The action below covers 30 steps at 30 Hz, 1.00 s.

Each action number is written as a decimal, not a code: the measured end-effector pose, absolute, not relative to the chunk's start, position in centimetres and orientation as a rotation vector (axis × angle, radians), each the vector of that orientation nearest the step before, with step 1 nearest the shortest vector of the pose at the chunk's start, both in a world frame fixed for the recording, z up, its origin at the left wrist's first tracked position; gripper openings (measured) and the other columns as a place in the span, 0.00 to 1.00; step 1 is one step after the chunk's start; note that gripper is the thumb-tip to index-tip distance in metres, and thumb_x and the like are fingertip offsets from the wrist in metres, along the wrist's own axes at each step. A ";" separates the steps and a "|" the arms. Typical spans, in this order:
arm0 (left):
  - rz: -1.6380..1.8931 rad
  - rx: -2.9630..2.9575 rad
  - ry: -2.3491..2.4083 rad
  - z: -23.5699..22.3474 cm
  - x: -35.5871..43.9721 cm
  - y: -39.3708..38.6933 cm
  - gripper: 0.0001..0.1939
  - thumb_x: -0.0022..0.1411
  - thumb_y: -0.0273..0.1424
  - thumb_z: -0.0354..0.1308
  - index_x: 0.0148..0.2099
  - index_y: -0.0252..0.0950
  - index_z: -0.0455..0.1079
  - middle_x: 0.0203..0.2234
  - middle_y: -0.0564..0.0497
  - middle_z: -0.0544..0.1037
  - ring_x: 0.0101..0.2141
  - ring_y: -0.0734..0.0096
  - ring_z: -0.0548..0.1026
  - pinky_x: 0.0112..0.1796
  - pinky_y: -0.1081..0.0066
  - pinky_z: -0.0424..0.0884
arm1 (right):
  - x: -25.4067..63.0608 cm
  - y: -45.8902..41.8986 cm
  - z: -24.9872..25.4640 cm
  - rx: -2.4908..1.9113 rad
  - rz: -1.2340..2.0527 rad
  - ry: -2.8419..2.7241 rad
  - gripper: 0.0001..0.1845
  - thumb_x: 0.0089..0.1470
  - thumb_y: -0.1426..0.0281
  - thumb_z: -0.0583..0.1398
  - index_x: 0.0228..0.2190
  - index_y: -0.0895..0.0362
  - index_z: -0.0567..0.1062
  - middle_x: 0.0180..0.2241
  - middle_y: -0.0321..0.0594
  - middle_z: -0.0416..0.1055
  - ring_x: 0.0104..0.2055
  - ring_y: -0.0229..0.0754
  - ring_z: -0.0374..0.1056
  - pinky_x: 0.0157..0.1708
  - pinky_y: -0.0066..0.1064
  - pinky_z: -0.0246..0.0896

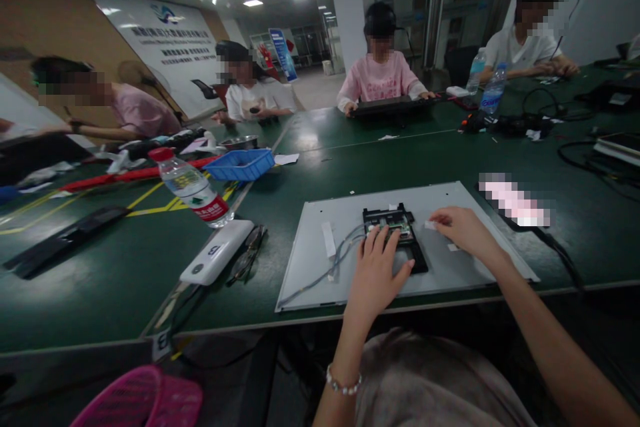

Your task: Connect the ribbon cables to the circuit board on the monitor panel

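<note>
A flat grey-white panel (pixel 320 280) lies on the table in front of me. On it rests a black plastic frame (pixel 421 257) holding a green circuit board (pixel 400 229). My left hand (pixel 377 267) lies over the frame's left side, fingers apart, fingertips on the lower edge of the board. Grey cables (pixel 333 268) run from the board to the panel's lower left corner. To the right of the frame, my right hand (pixel 465 230) pinches a small white piece of tape (pixel 430 225). A white strip (pixel 329 239) sticks to the panel's left part.
Left of the panel are glasses (pixel 247 253), a white power bank (pixel 217 252), a tilted water bottle (pixel 193 188) and a blue tray (pixel 240 165). At right lies a phone (pixel 513 203) with a cable. Several people sit around the table. A pink basket (pixel 145 397) stands below the edge.
</note>
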State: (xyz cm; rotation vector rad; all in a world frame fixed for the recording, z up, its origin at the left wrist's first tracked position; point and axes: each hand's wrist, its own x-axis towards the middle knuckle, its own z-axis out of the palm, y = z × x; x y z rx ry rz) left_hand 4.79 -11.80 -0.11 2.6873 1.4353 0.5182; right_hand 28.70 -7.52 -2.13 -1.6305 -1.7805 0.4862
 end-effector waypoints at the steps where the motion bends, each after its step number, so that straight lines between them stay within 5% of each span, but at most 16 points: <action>1: 0.517 2.686 1.435 -0.1 4.8 -11.8 0.28 0.65 0.42 0.48 0.64 0.40 0.51 0.62 0.45 0.57 0.63 0.58 0.49 0.59 0.52 0.52 | 28.6 -7.6 -2.1 -1.618 0.516 -1.745 0.09 0.50 0.72 0.58 0.32 0.57 0.79 0.32 0.42 0.77 0.33 0.44 0.73 0.37 0.35 0.67; 9: 0.522 2.689 1.427 -0.2 4.8 -11.8 0.28 0.65 0.43 0.48 0.64 0.41 0.50 0.62 0.45 0.57 0.63 0.57 0.49 0.59 0.51 0.52 | 26.8 -8.3 -2.2 -1.354 0.884 -1.643 0.10 0.49 0.67 0.59 0.32 0.56 0.79 0.32 0.39 0.79 0.34 0.42 0.74 0.38 0.32 0.68; 30: 0.585 2.776 1.404 0.3 8.0 -12.0 0.24 0.66 0.41 0.47 0.61 0.40 0.56 0.55 0.44 0.64 0.57 0.56 0.59 0.58 0.50 0.52 | 26.2 -8.7 -2.8 -1.418 0.648 -1.581 0.08 0.49 0.68 0.59 0.31 0.55 0.77 0.31 0.40 0.78 0.33 0.43 0.74 0.37 0.34 0.69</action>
